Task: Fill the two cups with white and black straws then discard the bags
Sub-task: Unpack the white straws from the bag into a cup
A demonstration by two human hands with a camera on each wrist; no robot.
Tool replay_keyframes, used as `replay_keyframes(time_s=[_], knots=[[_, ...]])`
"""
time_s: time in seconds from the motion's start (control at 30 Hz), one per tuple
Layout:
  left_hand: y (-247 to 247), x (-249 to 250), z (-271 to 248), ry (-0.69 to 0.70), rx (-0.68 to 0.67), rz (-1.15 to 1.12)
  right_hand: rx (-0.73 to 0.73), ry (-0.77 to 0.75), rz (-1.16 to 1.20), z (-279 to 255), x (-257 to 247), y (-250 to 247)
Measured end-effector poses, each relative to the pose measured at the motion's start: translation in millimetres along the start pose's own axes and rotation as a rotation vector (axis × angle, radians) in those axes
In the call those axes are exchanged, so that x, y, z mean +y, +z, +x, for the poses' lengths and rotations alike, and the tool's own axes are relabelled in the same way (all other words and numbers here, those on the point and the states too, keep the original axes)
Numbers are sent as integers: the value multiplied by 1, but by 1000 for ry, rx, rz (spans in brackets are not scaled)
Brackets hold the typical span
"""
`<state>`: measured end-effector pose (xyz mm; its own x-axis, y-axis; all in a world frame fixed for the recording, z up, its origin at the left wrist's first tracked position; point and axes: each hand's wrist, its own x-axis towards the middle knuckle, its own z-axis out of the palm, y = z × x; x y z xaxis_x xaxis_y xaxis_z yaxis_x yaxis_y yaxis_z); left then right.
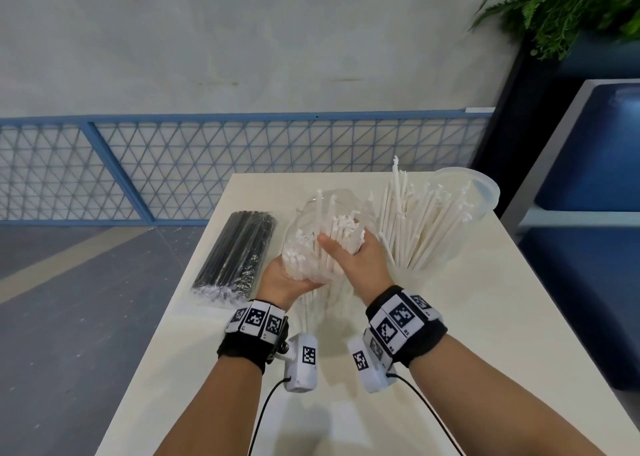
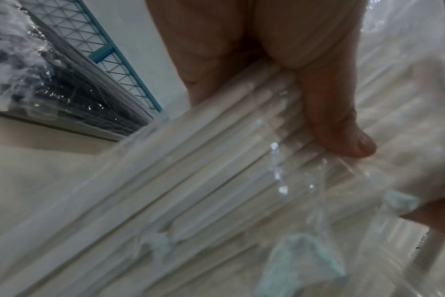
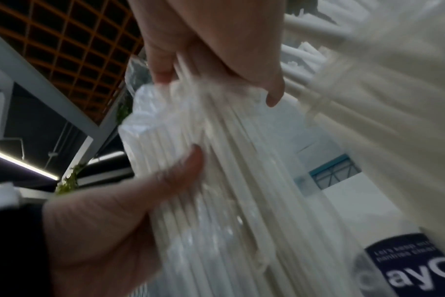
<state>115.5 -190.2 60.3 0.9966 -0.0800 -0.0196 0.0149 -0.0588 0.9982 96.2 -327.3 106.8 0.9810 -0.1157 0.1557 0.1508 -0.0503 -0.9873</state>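
Your left hand (image 1: 284,279) grips the clear bag (image 1: 311,234) from below, above the table (image 1: 485,317); your right hand (image 1: 353,258) clasps a bunch of white straws (image 1: 343,230) at its open top. Just right stands a cup (image 1: 446,223) crowded with white straws, fanned toward your right wrist. Left lies the black pack (image 1: 239,251), sealed.

I see white straws (image 1: 341,237) in a clear bag (image 1: 304,234), more white straws in a clear cup (image 1: 460,192), black straws (image 1: 239,251) in a clear bag on a cream table (image 1: 485,317), blue triangle-mesh fencing (image 1: 242,164), and black-and-white checkered wrist tags (image 1: 256,317).
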Motion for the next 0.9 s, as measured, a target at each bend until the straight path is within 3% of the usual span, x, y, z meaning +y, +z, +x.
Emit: replay_keyframes(time_s=[0.4,0.63,0.9], knots=[[3,0,7,-39,25,184,208,39,365,17,-42,-29],[10,3,5,-22,37,222,59,126,112,5,-24,-29],[7,-2,2,24,27,248,178,161,46,4,-16,-11]])
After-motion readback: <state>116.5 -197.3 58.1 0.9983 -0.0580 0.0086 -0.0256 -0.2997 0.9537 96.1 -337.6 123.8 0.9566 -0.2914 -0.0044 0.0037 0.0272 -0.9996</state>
